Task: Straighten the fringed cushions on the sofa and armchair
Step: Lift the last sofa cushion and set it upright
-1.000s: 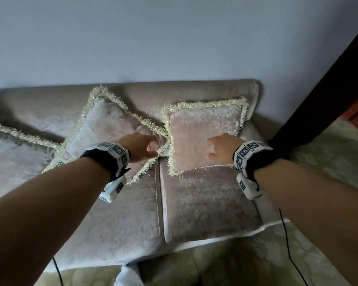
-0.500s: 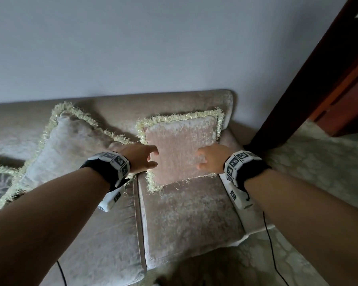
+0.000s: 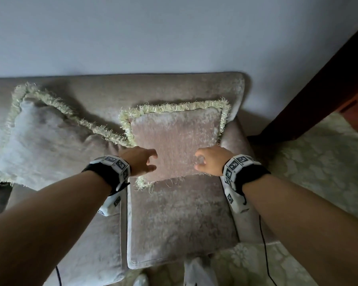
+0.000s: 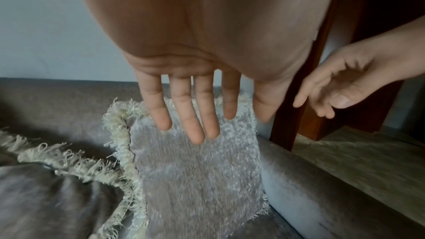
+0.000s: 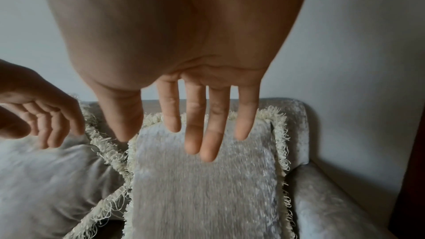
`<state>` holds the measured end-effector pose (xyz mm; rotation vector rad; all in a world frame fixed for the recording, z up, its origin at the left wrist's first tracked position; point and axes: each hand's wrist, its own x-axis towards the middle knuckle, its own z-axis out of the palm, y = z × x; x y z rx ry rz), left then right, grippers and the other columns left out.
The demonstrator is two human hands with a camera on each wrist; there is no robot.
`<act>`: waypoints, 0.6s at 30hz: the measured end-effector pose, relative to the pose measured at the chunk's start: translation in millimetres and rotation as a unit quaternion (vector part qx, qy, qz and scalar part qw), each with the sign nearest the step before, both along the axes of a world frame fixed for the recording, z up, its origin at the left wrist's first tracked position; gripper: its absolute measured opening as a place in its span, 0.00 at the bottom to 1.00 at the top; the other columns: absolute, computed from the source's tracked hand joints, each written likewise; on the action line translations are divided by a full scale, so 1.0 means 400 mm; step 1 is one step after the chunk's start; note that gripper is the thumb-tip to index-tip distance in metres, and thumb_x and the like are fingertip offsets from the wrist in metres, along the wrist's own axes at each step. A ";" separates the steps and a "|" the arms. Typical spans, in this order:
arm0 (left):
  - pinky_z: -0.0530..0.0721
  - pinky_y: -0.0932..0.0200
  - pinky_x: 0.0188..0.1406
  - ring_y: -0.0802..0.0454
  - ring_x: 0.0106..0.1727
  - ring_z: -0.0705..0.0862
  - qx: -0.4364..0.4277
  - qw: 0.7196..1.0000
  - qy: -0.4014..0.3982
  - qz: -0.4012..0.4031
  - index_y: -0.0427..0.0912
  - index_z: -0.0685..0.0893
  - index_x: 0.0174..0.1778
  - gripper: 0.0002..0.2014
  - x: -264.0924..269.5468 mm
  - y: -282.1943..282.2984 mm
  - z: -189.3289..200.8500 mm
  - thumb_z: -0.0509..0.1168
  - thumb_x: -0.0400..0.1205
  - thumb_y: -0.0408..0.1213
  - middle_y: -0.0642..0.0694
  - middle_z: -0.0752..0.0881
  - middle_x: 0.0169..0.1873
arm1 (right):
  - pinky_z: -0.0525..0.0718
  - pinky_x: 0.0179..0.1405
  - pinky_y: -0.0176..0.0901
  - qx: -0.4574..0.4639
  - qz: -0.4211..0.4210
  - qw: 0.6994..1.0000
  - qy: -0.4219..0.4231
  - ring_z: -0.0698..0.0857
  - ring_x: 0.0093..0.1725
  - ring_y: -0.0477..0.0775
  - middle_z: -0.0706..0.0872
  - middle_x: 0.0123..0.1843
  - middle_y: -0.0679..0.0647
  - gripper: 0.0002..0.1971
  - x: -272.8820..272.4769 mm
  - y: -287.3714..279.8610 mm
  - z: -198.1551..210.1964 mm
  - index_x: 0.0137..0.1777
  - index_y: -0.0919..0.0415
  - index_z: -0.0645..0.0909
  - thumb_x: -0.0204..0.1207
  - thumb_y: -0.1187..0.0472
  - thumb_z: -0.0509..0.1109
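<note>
Both my hands, L (image 3: 140, 162) & R (image 3: 212, 162), loose, holding nothing, hover over pink fringed cushion (image 3: 174, 141) leaning on sofa (image 3: 174, 87) backrest. Risk: uneven push skews it vs tilted neighbor cushion (image 3: 41, 139).

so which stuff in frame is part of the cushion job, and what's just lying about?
Job:
- square pink-beige velvet cushion with cream fringe, upright against the backrest
- tilted grey-beige fringed cushion beside it
- beige velvet sofa
- left hand and right hand, both empty, at the square cushion's lower edge

Lying about:
- dark wooden door frame
- pale patterned carpet
- black cable
</note>
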<state>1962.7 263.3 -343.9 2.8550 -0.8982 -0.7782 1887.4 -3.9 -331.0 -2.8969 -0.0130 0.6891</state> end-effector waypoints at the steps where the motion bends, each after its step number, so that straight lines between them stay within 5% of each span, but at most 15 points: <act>1: 0.75 0.36 0.72 0.52 0.62 0.85 -0.001 1.000 0.002 0.013 0.60 0.75 0.74 0.23 0.014 -0.019 -0.022 0.64 0.83 0.59 0.59 0.88 0.59 | 0.84 0.59 0.53 0.007 0.008 1.000 -0.002 0.87 0.59 0.56 0.87 0.63 0.52 0.29 0.025 -0.025 -0.026 0.78 0.49 0.74 0.80 0.38 0.66; 5: 0.79 0.43 0.69 0.52 0.60 0.86 -0.049 0.995 -0.012 0.086 0.63 0.67 0.79 0.27 0.063 -0.093 -0.144 0.61 0.84 0.61 0.55 0.86 0.62 | 0.86 0.58 0.53 0.069 0.004 0.997 -0.041 0.87 0.59 0.52 0.86 0.66 0.50 0.32 0.110 -0.133 -0.162 0.81 0.47 0.68 0.80 0.35 0.64; 10: 0.87 0.48 0.45 0.50 0.52 0.86 -0.180 0.954 -0.073 0.230 0.69 0.62 0.81 0.32 0.084 -0.126 -0.333 0.61 0.80 0.64 0.49 0.80 0.64 | 0.80 0.62 0.44 0.156 -0.075 0.975 -0.137 0.79 0.68 0.52 0.78 0.71 0.51 0.37 0.139 -0.243 -0.364 0.85 0.43 0.63 0.78 0.32 0.65; 13: 0.82 0.53 0.35 0.46 0.51 0.84 -0.213 0.917 -0.140 0.306 0.65 0.67 0.81 0.34 0.110 -0.128 -0.439 0.67 0.78 0.61 0.44 0.75 0.68 | 0.77 0.61 0.43 0.173 -0.123 0.952 -0.223 0.75 0.69 0.53 0.76 0.70 0.53 0.39 0.171 -0.293 -0.482 0.85 0.44 0.64 0.76 0.32 0.66; 16: 0.79 0.53 0.37 0.41 0.59 0.82 -0.242 0.875 -0.187 0.374 0.61 0.70 0.81 0.35 0.168 -0.126 -0.549 0.73 0.76 0.53 0.41 0.71 0.71 | 0.73 0.70 0.43 0.187 -0.160 0.922 -0.298 0.70 0.74 0.56 0.72 0.73 0.57 0.41 0.232 -0.327 -0.598 0.85 0.45 0.64 0.73 0.31 0.65; 18: 0.82 0.47 0.49 0.43 0.66 0.75 -0.297 0.835 -0.231 0.402 0.56 0.72 0.81 0.36 0.206 -0.127 -0.614 0.74 0.76 0.51 0.36 0.69 0.72 | 0.63 0.71 0.27 0.213 -0.186 0.897 -0.341 0.68 0.75 0.58 0.68 0.75 0.62 0.42 0.271 -0.340 -0.657 0.86 0.46 0.63 0.73 0.33 0.67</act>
